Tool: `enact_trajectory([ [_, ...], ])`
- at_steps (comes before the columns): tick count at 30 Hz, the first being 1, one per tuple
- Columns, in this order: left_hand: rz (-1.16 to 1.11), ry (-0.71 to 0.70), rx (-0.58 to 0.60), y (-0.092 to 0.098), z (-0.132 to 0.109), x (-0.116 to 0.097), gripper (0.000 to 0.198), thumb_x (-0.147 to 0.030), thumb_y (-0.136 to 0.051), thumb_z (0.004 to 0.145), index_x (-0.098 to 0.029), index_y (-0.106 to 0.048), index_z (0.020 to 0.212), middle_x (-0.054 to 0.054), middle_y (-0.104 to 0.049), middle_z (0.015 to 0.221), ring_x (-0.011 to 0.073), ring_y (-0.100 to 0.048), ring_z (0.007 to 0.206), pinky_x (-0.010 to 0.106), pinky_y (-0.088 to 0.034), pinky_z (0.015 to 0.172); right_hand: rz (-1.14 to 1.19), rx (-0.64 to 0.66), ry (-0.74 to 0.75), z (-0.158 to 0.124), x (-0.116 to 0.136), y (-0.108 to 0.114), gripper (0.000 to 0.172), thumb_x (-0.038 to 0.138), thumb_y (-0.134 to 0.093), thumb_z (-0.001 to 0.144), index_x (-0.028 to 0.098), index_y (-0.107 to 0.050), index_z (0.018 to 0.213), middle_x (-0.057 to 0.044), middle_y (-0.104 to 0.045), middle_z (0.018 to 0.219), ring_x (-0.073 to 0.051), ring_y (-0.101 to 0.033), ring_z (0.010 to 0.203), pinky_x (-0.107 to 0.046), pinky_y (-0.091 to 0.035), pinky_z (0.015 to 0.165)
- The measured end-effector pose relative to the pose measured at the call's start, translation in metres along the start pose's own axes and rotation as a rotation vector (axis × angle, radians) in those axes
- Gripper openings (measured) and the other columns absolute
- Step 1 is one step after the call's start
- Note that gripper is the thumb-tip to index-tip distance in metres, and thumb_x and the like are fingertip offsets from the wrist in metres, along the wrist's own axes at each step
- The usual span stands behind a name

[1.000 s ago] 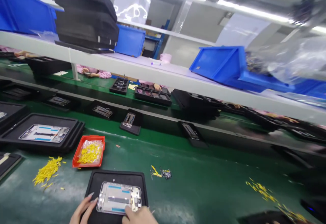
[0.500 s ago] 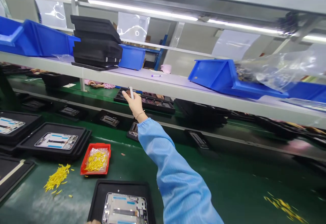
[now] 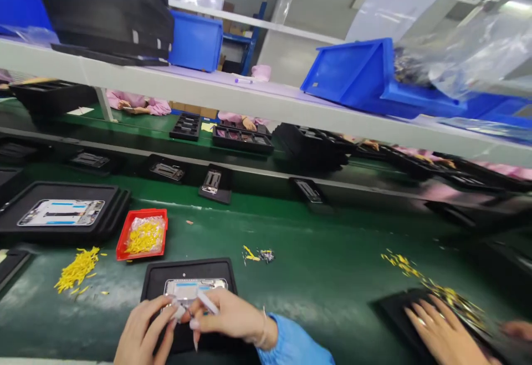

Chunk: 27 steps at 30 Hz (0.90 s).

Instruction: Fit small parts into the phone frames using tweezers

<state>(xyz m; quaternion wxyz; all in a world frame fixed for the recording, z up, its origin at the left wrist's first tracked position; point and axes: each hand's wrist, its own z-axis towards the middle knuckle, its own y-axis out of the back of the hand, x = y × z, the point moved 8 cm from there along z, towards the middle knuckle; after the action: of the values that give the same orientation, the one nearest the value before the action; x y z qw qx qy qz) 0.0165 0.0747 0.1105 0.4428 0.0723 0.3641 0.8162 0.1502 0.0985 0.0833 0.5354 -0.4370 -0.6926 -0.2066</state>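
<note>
Over the lower part of a black foam tray (image 3: 189,268), my two hands meet. A white phone frame with blue strips (image 3: 195,283) lies in that tray, partly covered by my fingers. My right hand (image 3: 235,316), in a blue sleeve, is closed around a white stick-shaped tool (image 3: 208,302). At its fingertips is my left hand (image 3: 145,326), with thumb and fingers pinched together at a small pale piece (image 3: 179,312), too blurred to name. Left of the tray are a red box (image 3: 142,254) of yellow bits and a loose yellow pile (image 3: 78,270).
Stacked trays with a phone frame (image 3: 62,212) stand at left. Small scraps (image 3: 260,255) lie mid-table. At right, a co-worker's hand (image 3: 446,326) rests on a black tray. More phone frames line the belt (image 3: 266,172) under a shelf with blue bins (image 3: 349,68).
My right hand has come back from the far side of the belt to the near tray, still holding the white tool. My left hand is now fully in view. The view has tilted down.
</note>
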Motion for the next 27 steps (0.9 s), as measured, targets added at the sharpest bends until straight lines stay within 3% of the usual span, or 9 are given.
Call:
enact_trajectory([
  [2,-0.106,-0.092,0.064,-0.006,0.013,-0.017,0.026,-0.014,-0.043,0.089,-0.022,-0.057,0.109,0.005,-0.07,0.091,0.0153,-0.067,0.083,0.023,-0.051,0.083,0.098,-0.02,-0.046,-0.014,-0.037,-0.003,0.058,0.057,-0.078,0.056,0.014,-0.069,0.095,0.004,-0.059,0.059,-0.006,-0.047,0.052,-0.021,-0.037,0.057],
  [4,-0.201,-0.175,0.151,-0.013,0.022,-0.037,0.028,-0.01,-0.04,0.087,-0.021,-0.058,0.105,0.004,-0.071,0.089,0.0137,-0.067,0.083,0.022,-0.049,0.085,0.23,-0.053,-0.082,-0.024,-0.063,-0.004,0.086,0.054,-0.083,0.049,0.018,-0.056,0.122,0.007,-0.058,0.057,-0.006,-0.049,0.049,-0.019,-0.036,0.053],
  [6,-0.269,-0.213,0.238,-0.02,0.027,-0.052,0.028,-0.007,-0.039,0.085,-0.021,-0.059,0.099,0.002,-0.071,0.086,0.012,-0.067,0.081,0.021,-0.048,0.087,0.347,-0.101,-0.122,-0.034,-0.078,-0.004,0.105,0.051,-0.086,0.045,0.021,-0.041,0.134,0.009,-0.056,0.057,-0.005,-0.048,0.046,-0.016,-0.031,0.046],
  [10,-0.308,-0.203,0.247,-0.024,0.029,-0.064,0.028,-0.004,-0.037,0.087,-0.021,-0.06,0.09,-0.002,-0.069,0.077,0.0091,-0.064,0.072,0.019,-0.046,0.087,0.424,-0.148,-0.168,-0.044,-0.083,-0.003,0.094,0.047,-0.087,0.047,0.021,-0.045,0.128,0.01,-0.056,0.058,-0.002,-0.039,0.037,-0.016,-0.018,0.035],
  [14,-0.269,-0.185,0.207,-0.024,0.028,-0.061,0.035,-0.001,-0.031,0.086,-0.021,-0.059,0.087,-0.002,-0.067,0.073,0.0092,-0.062,0.069,0.02,-0.046,0.085,0.329,-0.091,-0.153,-0.043,-0.073,-0.002,0.078,0.055,-0.077,0.06,0.018,-0.047,0.123,0.008,-0.059,0.058,-0.002,-0.029,0.035,-0.018,-0.02,0.038],
  [18,-0.229,-0.06,0.243,-0.03,0.034,-0.043,0.029,-0.006,-0.033,0.089,-0.02,-0.059,0.087,0.0,-0.065,0.073,0.0118,-0.06,0.066,0.021,-0.048,0.072,0.014,-0.31,0.0,-0.049,-0.04,0.029,0.055,0.06,-0.067,0.07,0.017,-0.056,0.101,0.003,-0.059,0.063,-0.011,-0.05,0.058,-0.024,-0.041,0.062],
  [22,-0.185,0.071,0.28,-0.036,0.036,-0.025,0.024,-0.013,-0.037,0.091,-0.021,-0.059,0.084,-0.001,-0.066,0.074,0.0126,-0.061,0.064,0.021,-0.05,0.065,-0.19,-0.479,0.161,-0.04,0.017,0.057,0.035,0.051,-0.06,0.079,0.017,-0.06,0.089,-0.002,-0.062,0.074,-0.017,-0.058,0.072,-0.029,-0.046,0.07],
  [25,-0.207,0.293,0.141,-0.026,0.029,0.006,0.015,-0.02,-0.047,0.088,-0.022,-0.062,0.085,-0.001,-0.067,0.08,0.0131,-0.064,0.072,0.021,-0.052,0.069,-0.326,-0.468,0.272,0.011,0.068,0.061,0.017,0.035,-0.06,0.08,0.018,-0.062,0.084,-0.002,-0.066,0.08,-0.017,-0.062,0.078,-0.029,-0.047,0.075],
  [27,-0.249,0.592,-0.085,-0.005,0.013,0.05,0.011,-0.028,-0.055,0.083,-0.021,-0.063,0.079,0.001,-0.067,0.088,0.0161,-0.064,0.082,0.025,-0.053,0.075,-0.471,-0.494,0.198,0.064,0.093,0.061,0.007,0.024,-0.061,0.079,0.018,-0.062,0.075,0.0,-0.067,0.076,-0.016,-0.062,0.076,-0.028,-0.047,0.074],
])
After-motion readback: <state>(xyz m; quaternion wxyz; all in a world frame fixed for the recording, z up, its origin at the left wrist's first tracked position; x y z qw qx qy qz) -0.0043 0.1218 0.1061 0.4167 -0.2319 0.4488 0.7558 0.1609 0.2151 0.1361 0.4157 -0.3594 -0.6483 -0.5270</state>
